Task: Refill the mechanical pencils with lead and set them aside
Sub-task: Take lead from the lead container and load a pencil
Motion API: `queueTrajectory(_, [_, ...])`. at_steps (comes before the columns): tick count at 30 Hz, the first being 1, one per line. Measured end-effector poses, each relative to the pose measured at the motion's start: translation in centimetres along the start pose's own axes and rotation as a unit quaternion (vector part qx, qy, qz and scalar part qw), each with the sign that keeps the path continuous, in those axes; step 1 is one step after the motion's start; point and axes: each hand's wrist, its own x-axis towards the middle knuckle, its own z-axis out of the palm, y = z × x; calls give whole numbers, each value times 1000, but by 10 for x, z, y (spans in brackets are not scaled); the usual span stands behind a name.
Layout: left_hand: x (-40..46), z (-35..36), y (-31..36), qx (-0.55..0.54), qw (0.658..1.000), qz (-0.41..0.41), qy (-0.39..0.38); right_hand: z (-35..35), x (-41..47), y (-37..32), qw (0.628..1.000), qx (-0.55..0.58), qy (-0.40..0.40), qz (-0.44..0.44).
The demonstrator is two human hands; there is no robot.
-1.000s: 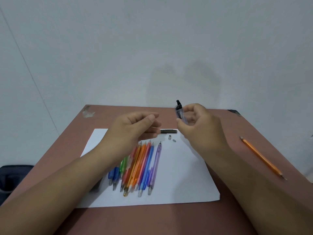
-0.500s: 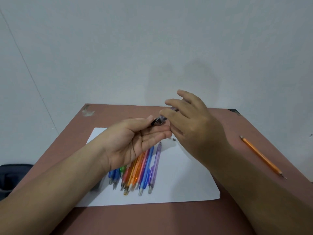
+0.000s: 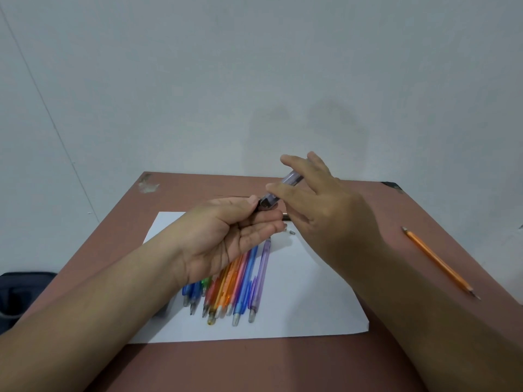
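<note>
Centrally, we hold a clear lead case [image 3: 283,188] tilted mouth-down, pinched between thumb and fingers of our right hand [image 3: 319,219]. Our left hand [image 3: 226,239] lies palm-up beneath the mouth, fingers relaxed and gently cupped; whether its thumb touches the case tip we cannot tell. No lead is visible in the palm at this scale. Below the hands, a row of coloured mechanical pencils [image 3: 235,281] rests side by side on a white sheet of paper [image 3: 305,301], with two small caps [image 3: 290,232] just beyond them. An orange wooden pencil [image 3: 438,263] lies well apart on the brown table [image 3: 368,210]. We judge the risk to be fine leads spilling past the fingers, or snapping, if the case tips too steeply.
</note>
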Motion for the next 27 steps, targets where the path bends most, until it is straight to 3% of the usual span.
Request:
queueTrajectory(7, [-1,1,-1,6,1000,0,14,0,1,0,999,43,-3,-23])
queueTrajectory(27, [-1,2,-1,30,999,18,24,2,-1,6,999,7,25,-34])
